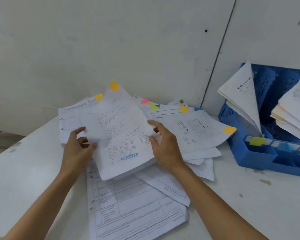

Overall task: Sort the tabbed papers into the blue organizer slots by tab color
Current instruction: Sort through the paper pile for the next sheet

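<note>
A loose pile of tabbed papers (189, 129) lies on the white table. Both my hands hold one crumpled sheet (121, 132) above the pile; it carries an orange tab (114, 86) at its top and a blue "REJECTED" stamp low down. My left hand (80, 146) pinches its left edge. My right hand (163, 144) grips its right edge. The blue organizer (256, 153) stands at the right with papers leaning in two of its slots. Green, blue and yellow tabs mark the organizer's front rail.
Other sheets in the pile show orange, pink, green and blue tabs (145, 101). A large form (133, 213) lies nearest me under the pile. The wall (128, 40) rises right behind the papers. The table edge (21, 141) runs diagonally at the left.
</note>
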